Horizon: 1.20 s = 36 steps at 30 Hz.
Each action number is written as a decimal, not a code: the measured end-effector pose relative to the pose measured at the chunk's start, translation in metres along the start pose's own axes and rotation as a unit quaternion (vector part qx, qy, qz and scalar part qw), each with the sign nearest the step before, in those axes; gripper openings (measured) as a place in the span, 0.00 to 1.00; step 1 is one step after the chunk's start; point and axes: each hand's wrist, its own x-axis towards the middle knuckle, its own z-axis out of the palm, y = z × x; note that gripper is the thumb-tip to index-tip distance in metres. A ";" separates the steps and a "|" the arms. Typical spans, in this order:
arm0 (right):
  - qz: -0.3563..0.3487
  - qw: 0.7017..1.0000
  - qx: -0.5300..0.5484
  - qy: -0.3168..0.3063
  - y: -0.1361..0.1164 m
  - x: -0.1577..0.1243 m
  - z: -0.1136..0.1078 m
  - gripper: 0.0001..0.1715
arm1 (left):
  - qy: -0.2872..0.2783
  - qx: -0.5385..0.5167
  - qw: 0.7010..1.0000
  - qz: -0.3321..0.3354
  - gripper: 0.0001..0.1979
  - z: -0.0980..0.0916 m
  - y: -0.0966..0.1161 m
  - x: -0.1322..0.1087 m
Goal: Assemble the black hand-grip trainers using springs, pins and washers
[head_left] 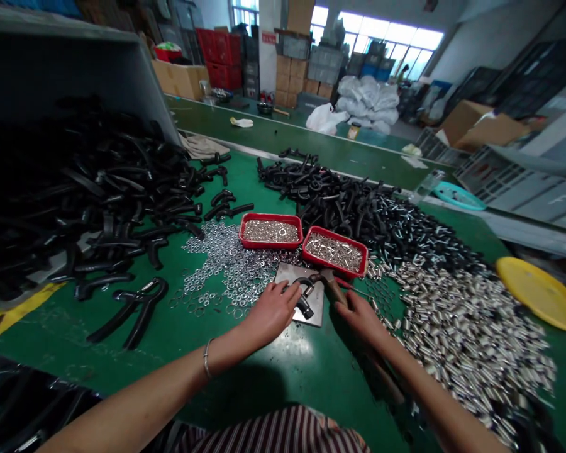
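My left hand (273, 309) rests on a small grey metal plate (314, 308) and pinches a curved black handle piece (304, 296) against it. Beside it, my right hand (361, 316) is closed around the wooden handle of a hammer (332, 284), whose head sits over the black piece. Both hands lie on the green table (283, 371), just in front of two red trays.
Two red trays (270, 230) (335, 251) hold small metal parts. Loose washers (221, 267) lie to the left, metal pins (457, 321) to the right. Black handle piles (85, 189) (353, 207) flank the trays. An assembled black gripper (132, 308) lies front left; a yellow plate (540, 292) right.
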 end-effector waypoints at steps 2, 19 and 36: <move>-0.022 0.995 0.089 0.045 -0.001 -0.012 -0.001 0.16 | 0.001 0.004 1.000 0.002 0.24 0.002 0.000 0.000; -0.006 0.999 0.010 0.041 0.062 -0.047 -0.020 0.23 | 0.036 -0.329 0.937 -0.113 0.35 -0.027 -0.013 0.016; 0.014 0.953 -0.270 0.138 0.001 0.020 -0.005 0.11 | 0.039 -0.237 0.968 -0.074 0.18 -0.001 -0.044 0.013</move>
